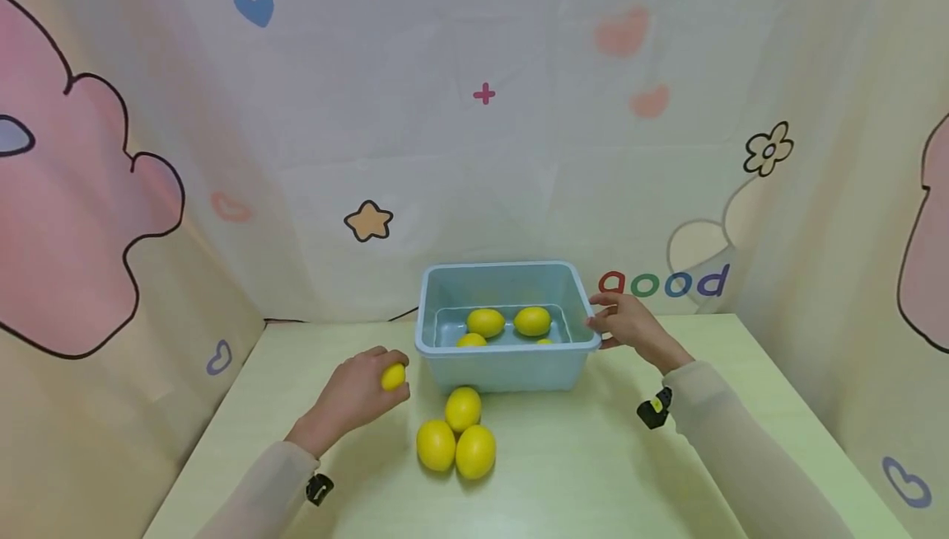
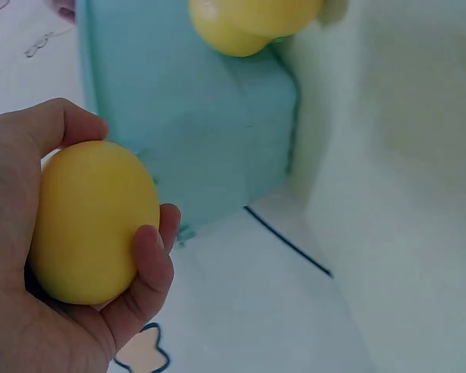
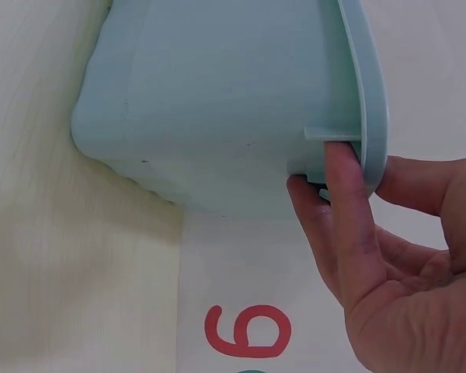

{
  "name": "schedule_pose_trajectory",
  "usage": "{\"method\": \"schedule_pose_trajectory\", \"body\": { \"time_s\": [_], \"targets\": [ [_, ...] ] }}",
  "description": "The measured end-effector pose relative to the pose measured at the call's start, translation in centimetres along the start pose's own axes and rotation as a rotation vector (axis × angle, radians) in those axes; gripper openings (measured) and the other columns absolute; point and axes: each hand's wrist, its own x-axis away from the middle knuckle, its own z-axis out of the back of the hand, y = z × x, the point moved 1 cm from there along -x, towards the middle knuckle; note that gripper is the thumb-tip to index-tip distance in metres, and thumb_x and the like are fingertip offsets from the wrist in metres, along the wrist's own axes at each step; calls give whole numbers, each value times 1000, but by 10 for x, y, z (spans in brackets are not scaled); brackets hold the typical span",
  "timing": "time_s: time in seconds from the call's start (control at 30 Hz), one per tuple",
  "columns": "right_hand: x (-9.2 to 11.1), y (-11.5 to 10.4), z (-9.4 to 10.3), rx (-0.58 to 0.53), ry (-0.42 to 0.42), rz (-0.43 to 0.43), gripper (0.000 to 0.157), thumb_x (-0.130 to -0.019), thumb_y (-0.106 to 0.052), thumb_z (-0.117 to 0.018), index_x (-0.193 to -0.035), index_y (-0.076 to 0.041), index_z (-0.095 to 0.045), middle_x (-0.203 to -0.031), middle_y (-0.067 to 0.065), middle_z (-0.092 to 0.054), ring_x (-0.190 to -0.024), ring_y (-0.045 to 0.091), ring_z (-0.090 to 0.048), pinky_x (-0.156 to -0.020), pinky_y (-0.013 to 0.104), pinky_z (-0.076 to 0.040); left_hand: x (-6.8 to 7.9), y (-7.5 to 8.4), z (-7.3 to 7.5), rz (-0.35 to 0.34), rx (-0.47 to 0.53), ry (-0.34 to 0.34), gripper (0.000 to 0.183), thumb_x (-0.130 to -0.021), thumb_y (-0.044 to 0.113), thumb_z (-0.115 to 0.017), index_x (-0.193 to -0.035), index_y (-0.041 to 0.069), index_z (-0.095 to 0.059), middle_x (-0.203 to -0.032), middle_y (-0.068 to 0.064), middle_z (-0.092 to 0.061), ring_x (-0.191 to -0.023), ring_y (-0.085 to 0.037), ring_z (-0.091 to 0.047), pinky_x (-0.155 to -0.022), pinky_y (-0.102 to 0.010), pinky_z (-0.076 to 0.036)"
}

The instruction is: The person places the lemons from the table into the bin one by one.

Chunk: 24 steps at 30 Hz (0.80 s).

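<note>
Our left hand (image 1: 356, 391) gripped one yellow fruit (image 2: 93, 225) beside the blue bin (image 1: 507, 370), whose rim our right hand (image 1: 633, 330) pinched; three fruits (image 1: 475, 452) lay before it on the tabletop (image 1: 586, 465), others (image 1: 485, 322) inside.

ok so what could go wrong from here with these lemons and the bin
The rounded lemon in the left grip might slip out. The three lemons in front of the light blue bin could roll if bumped. The right grip pinches the bin's rim, so a tug might shift or tip it.
</note>
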Motion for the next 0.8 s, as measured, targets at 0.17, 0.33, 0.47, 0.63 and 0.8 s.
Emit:
{"method": "schedule_pose_trajectory", "body": {
  "time_s": [0.17,0.33,0.47,0.63,0.8],
  "targets": [
    [2,-1,1,3,4,-6,54,-94,-11,-63,-142,1,-42,-121,26,-58,-89,25,-68,-78,39,-62,-2,15,23,-63,-9,50,30,-82,30,-70,-110,18,-70,-98,0,-66,-66,-10,-51,-57,-21,-43],
    [3,-5,1,0,-6,-6,55,-94,-11,-63,-143,1,-41,-120,25,-57,-89,24,-67,-79,39,-62,-3,29,42,-89,-26,82,33,-85,34,-71,-113,18,-70,-103,-2,-68,-71,-11,-55,-59,-21,-45],
    [3,-6,1,3,-6,-12,56,-94,-10,-63,-144,2,-40,-120,25,-57,-89,24,-67,-80,39,-61,-6,34,51,-111,-30,109,34,-85,35,-71,-114,16,-70,-104,-4,-68,-69,-12,-55,-58,-21,-44],
    [3,-5,-1,-1,-17,-21,57,-95,-11,-63,-145,2,-39,-122,26,-56,-93,27,-67,-83,42,-61,-15,33,55,-111,-14,130,36,-86,35,-71,-116,16,-70,-107,-4,-68,-72,-14,-57,-61,-22,-46],
    [3,-3,0,-2,-16,-25,56,-95,-12,-63,-145,0,-39,-124,26,-56,-93,27,-67,-82,41,-61,-27,33,55,-108,-5,120,38,-87,38,-69,-118,15,-68,-112,-5,-67,-77,-16,-58,-64,-23,-48]
  ]
}}
